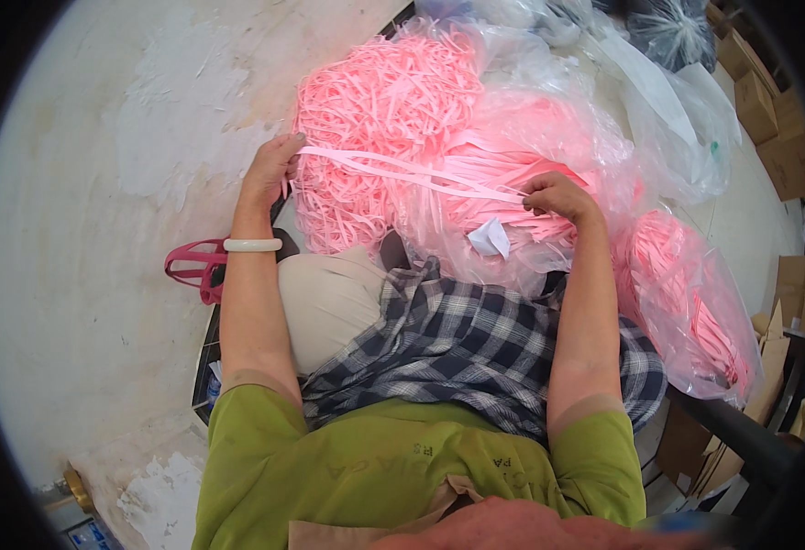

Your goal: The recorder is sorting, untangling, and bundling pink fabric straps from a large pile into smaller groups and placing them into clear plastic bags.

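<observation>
A pale pink strap (402,170) is stretched between my two hands, its strands lying a little apart. My left hand (277,165) is closed on one end, at the left edge of a big tangled heap of pink straps (384,101). The other end is pinched in my right hand (554,195), fingers curled, above a clear plastic bag (595,137). Straighter pink straps (499,151) lie bundled inside that bag. Just left of and below my right hand rests a small white slip (489,238).
At the right lies another clear bag of pink straps (682,293). Cardboard boxes (788,151) line the far right, with a black bag (668,35) at the top. A dark pink plastic basket (199,268) stands beside my left forearm. A worn pale wall (118,229) fills the left.
</observation>
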Demonstrator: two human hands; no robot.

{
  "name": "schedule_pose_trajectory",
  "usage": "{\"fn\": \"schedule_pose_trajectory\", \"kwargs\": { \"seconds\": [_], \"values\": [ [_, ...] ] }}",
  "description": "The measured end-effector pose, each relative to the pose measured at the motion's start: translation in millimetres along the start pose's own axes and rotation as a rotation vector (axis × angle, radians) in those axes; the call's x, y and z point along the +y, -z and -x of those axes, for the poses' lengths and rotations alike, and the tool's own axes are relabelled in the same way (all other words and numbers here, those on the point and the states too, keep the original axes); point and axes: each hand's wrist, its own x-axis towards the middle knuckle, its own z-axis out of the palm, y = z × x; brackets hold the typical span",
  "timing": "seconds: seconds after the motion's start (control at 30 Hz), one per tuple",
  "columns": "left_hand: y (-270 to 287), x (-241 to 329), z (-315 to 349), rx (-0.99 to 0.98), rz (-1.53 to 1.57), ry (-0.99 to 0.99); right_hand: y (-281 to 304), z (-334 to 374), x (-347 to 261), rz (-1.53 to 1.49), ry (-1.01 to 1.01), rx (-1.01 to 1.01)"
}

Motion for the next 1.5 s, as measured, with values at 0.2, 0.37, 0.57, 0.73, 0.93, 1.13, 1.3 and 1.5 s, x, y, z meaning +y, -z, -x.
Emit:
{"fn": "schedule_pose_trajectory", "kwargs": {
  "seconds": [0.2,0.37,0.57,0.73,0.93,1.13,1.3,1.5],
  "values": [
    [-3,3,3,-0.046,-0.032,-0.01,-2,35,-69,0.202,0.1,0.142],
    [-42,22,7,-0.14,-0.157,-0.114,26,110,-134,0.598,0.399,0.398],
    [-110,65,56,-0.339,0.02,-0.267,51,287,-156,0.826,0.404,0.736],
    [-249,102,126,-0.907,-0.074,-0.264,39,428,-78,0.54,-0.025,1.044],
    [-395,99,187,-1.308,-0.137,-0.351,48,480,20,0.307,-0.219,1.153],
    [-526,59,184,-1.3,-0.284,-0.46,92,476,95,0.59,-0.346,1.297],
    [-563,23,157,-1.235,-0.438,-0.432,120,440,139,0.732,-0.555,1.179],
    [-563,11,122,-0.952,-0.941,-0.83,158,440,171,0.933,-0.838,1.158]
  ]
}}
